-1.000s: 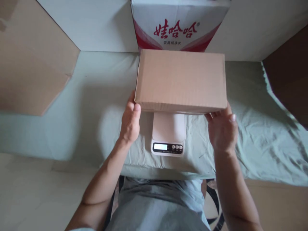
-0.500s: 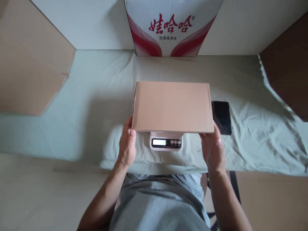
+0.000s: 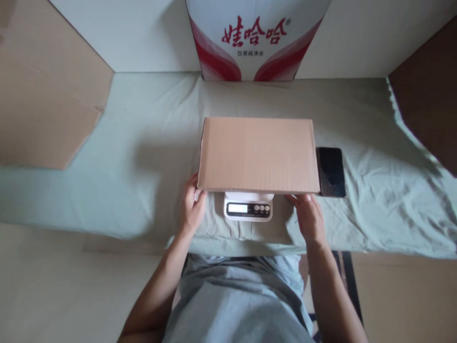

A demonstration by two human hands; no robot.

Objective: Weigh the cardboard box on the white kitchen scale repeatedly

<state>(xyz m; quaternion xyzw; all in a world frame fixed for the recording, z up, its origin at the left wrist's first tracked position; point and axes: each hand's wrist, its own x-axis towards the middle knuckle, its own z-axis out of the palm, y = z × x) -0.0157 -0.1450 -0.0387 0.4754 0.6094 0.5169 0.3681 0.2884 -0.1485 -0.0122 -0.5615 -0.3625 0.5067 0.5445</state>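
A closed brown cardboard box (image 3: 257, 155) rests on a white kitchen scale (image 3: 248, 216), covering most of its platform. The scale's lit display and its buttons face me, though the reading is too washed out to make out. My left hand (image 3: 193, 206) is at the box's front left corner, thumb and fingers apart; some fingertips are hidden behind the box. Under the front right corner is my right hand (image 3: 309, 216), its thumb stretched toward the scale and its fingers loosely spread. Whether either hand still touches the box, I cannot tell.
A black smartphone (image 3: 332, 171) lies just right of the box. The table has a pale green cloth (image 3: 160, 109). Behind stands a white and red carton (image 3: 250, 62) with Chinese lettering. Brown cardboard panels (image 3: 46, 95) flank the left side, and a darker panel (image 3: 428, 90) the right.
The box has settled on the scale, and more of the scale's front shows. My right hand has moved left from the box's right side to below its front edge; my left hand has loosened.
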